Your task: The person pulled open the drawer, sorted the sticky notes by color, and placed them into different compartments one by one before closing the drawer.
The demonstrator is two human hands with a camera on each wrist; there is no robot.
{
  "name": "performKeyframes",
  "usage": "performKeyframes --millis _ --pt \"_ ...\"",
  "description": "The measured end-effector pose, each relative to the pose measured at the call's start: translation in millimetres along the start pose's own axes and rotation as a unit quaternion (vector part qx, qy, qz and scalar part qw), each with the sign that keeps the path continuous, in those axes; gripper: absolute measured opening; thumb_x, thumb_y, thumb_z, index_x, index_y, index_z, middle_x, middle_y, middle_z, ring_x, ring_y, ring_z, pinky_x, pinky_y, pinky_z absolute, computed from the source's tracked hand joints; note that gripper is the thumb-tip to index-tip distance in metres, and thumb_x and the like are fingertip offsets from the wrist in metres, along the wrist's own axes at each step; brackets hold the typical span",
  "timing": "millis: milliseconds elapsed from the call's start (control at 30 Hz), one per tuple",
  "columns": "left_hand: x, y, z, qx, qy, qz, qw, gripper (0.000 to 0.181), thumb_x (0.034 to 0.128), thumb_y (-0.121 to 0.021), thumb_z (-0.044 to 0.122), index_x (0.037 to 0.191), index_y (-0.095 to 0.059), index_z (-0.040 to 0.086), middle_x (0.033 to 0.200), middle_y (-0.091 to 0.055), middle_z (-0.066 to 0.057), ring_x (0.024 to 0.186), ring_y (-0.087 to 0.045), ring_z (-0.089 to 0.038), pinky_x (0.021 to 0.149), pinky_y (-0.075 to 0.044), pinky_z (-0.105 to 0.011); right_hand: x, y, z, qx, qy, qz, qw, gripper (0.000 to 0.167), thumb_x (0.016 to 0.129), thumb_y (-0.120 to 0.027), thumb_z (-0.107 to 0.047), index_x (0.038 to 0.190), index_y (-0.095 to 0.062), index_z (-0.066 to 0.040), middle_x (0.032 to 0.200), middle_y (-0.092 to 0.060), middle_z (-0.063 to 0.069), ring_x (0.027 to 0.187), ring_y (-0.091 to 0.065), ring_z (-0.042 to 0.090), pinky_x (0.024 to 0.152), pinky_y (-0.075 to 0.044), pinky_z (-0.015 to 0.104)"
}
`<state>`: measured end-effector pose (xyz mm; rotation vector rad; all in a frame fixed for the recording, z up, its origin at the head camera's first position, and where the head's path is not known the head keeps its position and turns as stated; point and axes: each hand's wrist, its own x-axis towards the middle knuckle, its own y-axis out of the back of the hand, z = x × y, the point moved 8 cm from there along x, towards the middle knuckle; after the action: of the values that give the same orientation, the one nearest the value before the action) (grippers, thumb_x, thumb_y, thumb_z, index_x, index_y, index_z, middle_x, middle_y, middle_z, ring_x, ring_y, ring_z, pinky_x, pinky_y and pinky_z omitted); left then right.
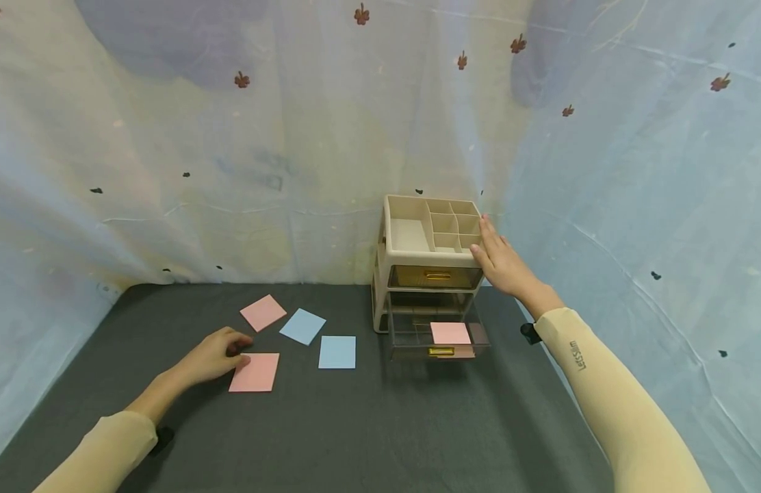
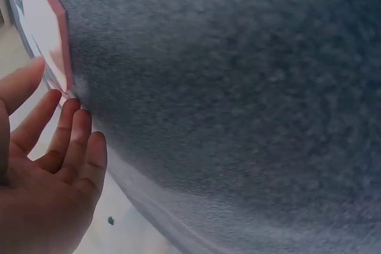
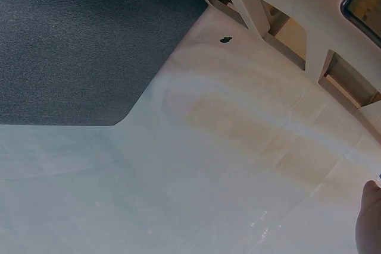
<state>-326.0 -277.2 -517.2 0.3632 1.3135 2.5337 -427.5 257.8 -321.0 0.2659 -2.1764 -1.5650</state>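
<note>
My left hand (image 1: 216, 354) is at the upper left edge of a pink sticky note pad (image 1: 255, 374) lying on the dark table. In the left wrist view, the thumb and the loosely bent fingers (image 2: 79, 129) are apart, close to a pink pad (image 2: 49, 25). Whether they touch it I cannot tell. My right hand (image 1: 505, 261) rests with extended fingers against the top right edge of a beige desktop organizer (image 1: 385, 257). Its lower clear drawer (image 1: 408, 344) is pulled out and holds a pink pad (image 1: 451, 333). Only a fingertip (image 3: 369, 218) shows in the right wrist view.
Another pink pad (image 1: 263, 313) and two blue pads, one tilted (image 1: 303, 326) and one straight (image 1: 337, 352), lie between my left hand and the organizer. The organizer's upper drawer (image 1: 408, 276) is closed. A patterned curtain (image 1: 331, 137) hangs behind the table (image 1: 331, 438).
</note>
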Motion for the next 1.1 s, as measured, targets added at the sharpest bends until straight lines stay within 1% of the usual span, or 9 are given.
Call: performKeyframes --millis 100,233,333,500,600,733,867,967,1100 --pt "-0.7 -1.4 -3.8 0.0 -0.004 -0.008 1.0 0.04 0.0899 -0.083 0.019 0.123 -0.071 -0.001 0.114 -0.064 -0.013 0.102 -0.064 -0.033 0.084 -0.056 -0.051 -0.2 0.2 -0.2 0.004 0.0 0.0 1.0 0.071 0.115 -0.025 -0.041 0.164 0.006 0.0 0.173 0.005 0.02 0.16 0.002 0.034 0.127 -0.004 0.059" --pt "-2.6 -1.1 -1.5 0.0 -0.011 -0.018 0.9998 0.05 0.0855 -0.088 0.025 0.124 -0.071 -0.002 0.114 -0.063 -0.014 0.102 -0.063 -0.034 0.084 -0.055 -0.051 -0.6 0.7 -0.6 0.003 0.002 0.003 1.0 0.071 0.115 -0.025 -0.04 0.164 0.006 0.0 0.173 0.005 0.021 0.16 0.001 0.035 0.126 -0.005 0.059" --pt "-4.7 0.0 -0.1 -0.002 -0.018 -0.023 0.9996 0.053 0.0834 -0.089 0.027 0.124 -0.071 -0.001 0.113 -0.062 -0.013 0.101 -0.062 -0.033 0.083 -0.054 -0.05 -0.7 0.4 -0.8 0.001 0.002 0.004 1.0 0.071 0.115 -0.025 -0.042 0.164 0.006 0.0 0.173 0.005 0.02 0.16 0.0 0.036 0.126 -0.005 0.06" --pt "-7.0 -0.7 -1.4 -0.009 -0.022 -0.022 0.9995 0.047 0.0841 -0.089 0.028 0.121 -0.075 0.002 0.113 -0.061 -0.012 0.1 -0.06 -0.029 0.081 -0.053 -0.045 -0.7 -0.3 -0.7 0.002 0.001 0.002 1.0 0.072 0.115 -0.023 -0.044 0.164 0.007 -0.001 0.173 0.006 0.02 0.16 0.001 0.035 0.126 -0.006 0.06" --pt "-7.2 -1.5 -3.5 -0.019 -0.01 -0.02 0.9996 0.041 0.0845 -0.089 0.027 0.117 -0.077 0.005 0.114 -0.06 -0.012 0.1 -0.06 -0.028 0.082 -0.053 -0.043 -0.4 -0.3 -0.7 0.004 0.002 0.001 1.0 0.073 0.115 -0.022 -0.045 0.164 0.007 -0.001 0.173 0.005 0.021 0.16 0.002 0.035 0.126 -0.005 0.06" --pt "-7.9 -1.6 -4.2 -0.031 0.004 -0.019 0.9993 0.035 0.0844 -0.089 0.026 0.113 -0.078 0.008 0.115 -0.059 -0.014 0.101 -0.061 -0.031 0.083 -0.053 -0.047 0.3 -0.6 -0.3 0.006 0.002 0.0 1.0 0.073 0.115 -0.023 -0.046 0.164 0.008 -0.001 0.173 0.006 0.021 0.16 0.002 0.035 0.126 -0.003 0.059" --pt "-8.4 -1.9 -2.8 -0.026 0.008 -0.018 0.9995 0.033 0.0837 -0.089 0.024 0.111 -0.078 0.008 0.114 -0.06 -0.013 0.102 -0.061 -0.031 0.084 -0.053 -0.048 1.3 -1.9 1.2 0.004 -0.001 -0.005 1.0 0.074 0.114 -0.022 -0.046 0.164 0.009 -0.002 0.173 0.008 0.018 0.16 0.004 0.032 0.127 -0.003 0.058" --pt "-8.1 -2.1 -1.0 -0.019 0.005 -0.015 0.9997 0.032 0.0834 -0.089 0.022 0.11 -0.077 0.008 0.111 -0.06 -0.012 0.099 -0.059 -0.028 0.082 -0.053 -0.045 1.7 -2.3 1.8 0.003 0.0 -0.005 1.0 0.074 0.114 -0.021 -0.047 0.164 0.009 -0.002 0.173 0.008 0.018 0.16 0.003 0.032 0.127 -0.003 0.057" --pt "-8.2 -2.2 2.3 -0.021 0.007 -0.013 0.9997 0.03 0.083 -0.089 0.018 0.107 -0.074 0.008 0.108 -0.06 -0.01 0.095 -0.058 -0.024 0.078 -0.051 -0.041 1.3 -1.7 1.9 0.002 0.0 0.0 1.0 0.073 0.114 -0.022 -0.046 0.164 0.007 -0.001 0.173 0.005 0.02 0.16 0.002 0.032 0.127 -0.004 0.057"
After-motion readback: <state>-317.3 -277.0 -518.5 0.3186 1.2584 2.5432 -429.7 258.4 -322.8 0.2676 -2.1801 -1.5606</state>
